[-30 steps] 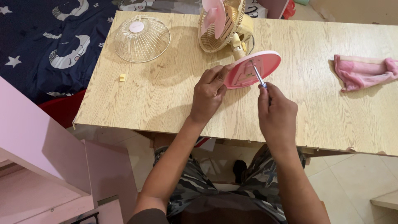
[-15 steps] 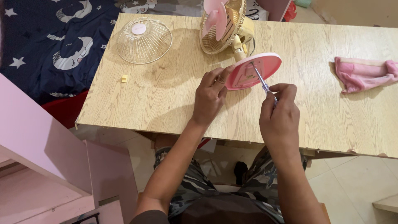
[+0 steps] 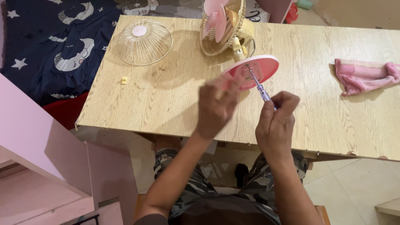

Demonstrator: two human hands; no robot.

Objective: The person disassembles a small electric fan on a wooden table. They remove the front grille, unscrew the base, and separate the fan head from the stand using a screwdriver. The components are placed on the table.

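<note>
On the wooden table (image 3: 166, 96), fan (image 3: 227, 27), pink cloth (image 3: 366, 77)

Both forearms reaching up from the bottom of the frame
Left hand (image 3: 216, 106) is hovering at centre, blurred, fingers curled; right hand (image 3: 276, 121) is pinching closed just right of it.

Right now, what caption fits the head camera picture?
Right hand aims a screwdriver at the fan base; left hand beside it.
</note>
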